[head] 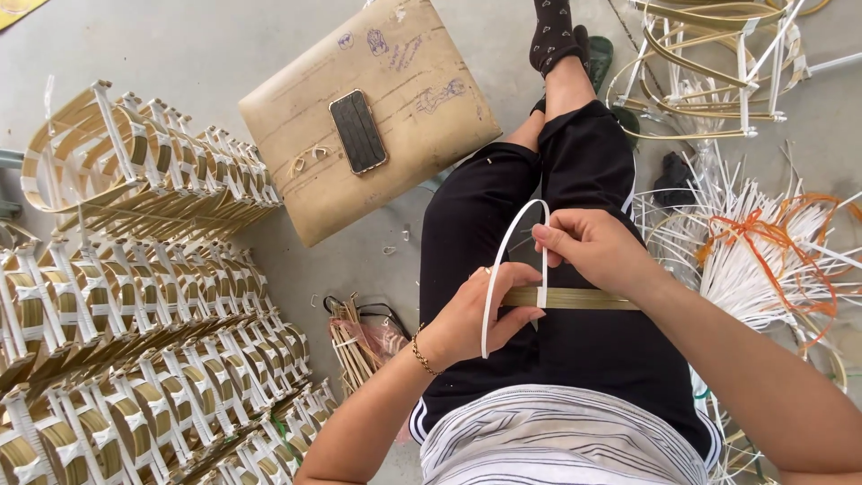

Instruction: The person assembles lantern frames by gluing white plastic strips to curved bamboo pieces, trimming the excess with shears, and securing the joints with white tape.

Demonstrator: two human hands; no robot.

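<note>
- Your thing in hand: 1 flat olive-tan strip bundle [575, 298], thin slats laid side by side, lying level across your lap over the black trousers [503, 224].
- 1 white plastic band [503, 260] loops up from the bundle in a narrow arch; 1 end crosses the bundle upright, the other hangs loose below your left hand.
- Your left hand [480, 314]: fingers curled, thumb pressed down on the left end of the strip bundle, pinching it. The white band passes across the front of this hand. 1 bead bracelet [420, 352] on the wrist.
- Your right hand [593, 251]: fingertips pressed together on the white band right where it meets the bundle; the rest of the hand lies over the bundle's right part. No gap shows between the fingers.
- Counts: 2 hands, 1 bundle, 1 band in work.
- 1 tan cushioned stool [422, 117] ahead of your knees, 1 dark phone [357, 131] lying flat on it.
- On your left, stacked finished frames [135, 305] of the same tan strips with white bindings, in several rows; too many and too overlapped to count.
- On your right, a loose heap of white bands [763, 269] with orange cord [763, 242] running through it, and curved tan hoops [709, 63] farther off.
- A small pile of short strips [359, 346] on the floor, just beside your left forearm.
- 1 dark patterned sock [552, 36] on your foot, past the stool.
</note>
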